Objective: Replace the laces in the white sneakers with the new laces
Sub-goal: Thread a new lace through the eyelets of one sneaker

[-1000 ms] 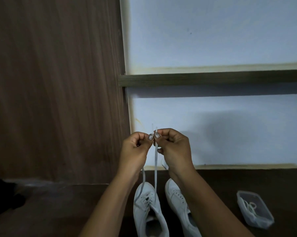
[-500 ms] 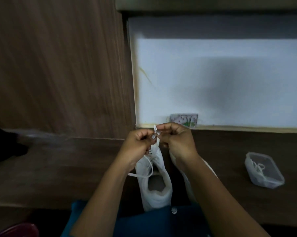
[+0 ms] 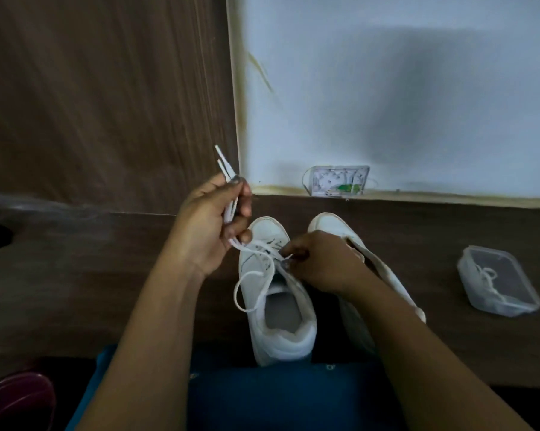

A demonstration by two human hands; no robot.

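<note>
The left hand [image 3: 212,219] is curled round one white lace [image 3: 222,157], and both tips stick up past its fingers. From that hand the lace runs down and to the right, into the holes of the nearer sneaker [image 3: 296,337]. The right hand [image 3: 321,259] sits right on those holes, so it is the closer one. It looks like it pinches the lace there, but the light is dim. This sneaker points its toe away from the hands.

There are two sneakers, and the other sneaker [image 3: 327,222] lies under the right hand. One clear box [image 3: 498,281] with more lace sits on the worktop [image 3: 107,259], far out past the right hand.
</note>
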